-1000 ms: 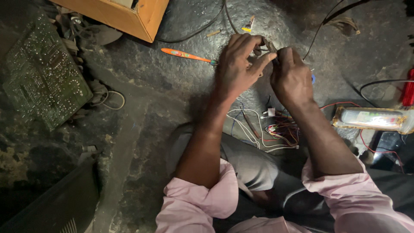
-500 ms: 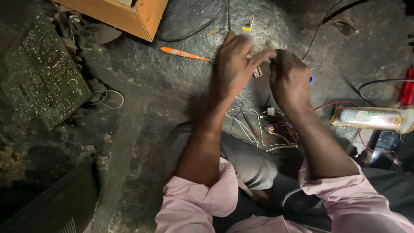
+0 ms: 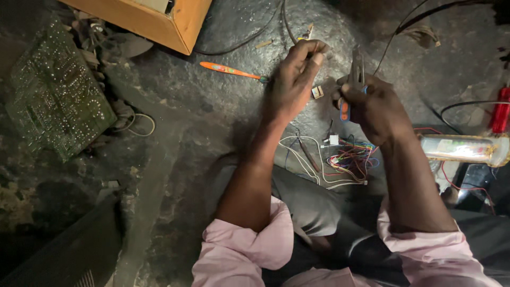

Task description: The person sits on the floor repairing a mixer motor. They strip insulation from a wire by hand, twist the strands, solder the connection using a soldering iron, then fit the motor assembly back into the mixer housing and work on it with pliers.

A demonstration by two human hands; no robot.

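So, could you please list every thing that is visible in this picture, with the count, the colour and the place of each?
pliers: one, grey jaws with an orange and blue handle, in the right hand
part: one, small and pale, between the two hands
toothbrush: one, orange, on the floor left of the left hand
wires: one bundle, many colours, on the floor below the hands
board: one, green, at the far left
box: one, orange-brown wood, top left
tube: one, clear, at the right
red tool: one, at the right edge
left hand: one, grip closed, raised over the floor
right hand: one, grip closed on the pliers
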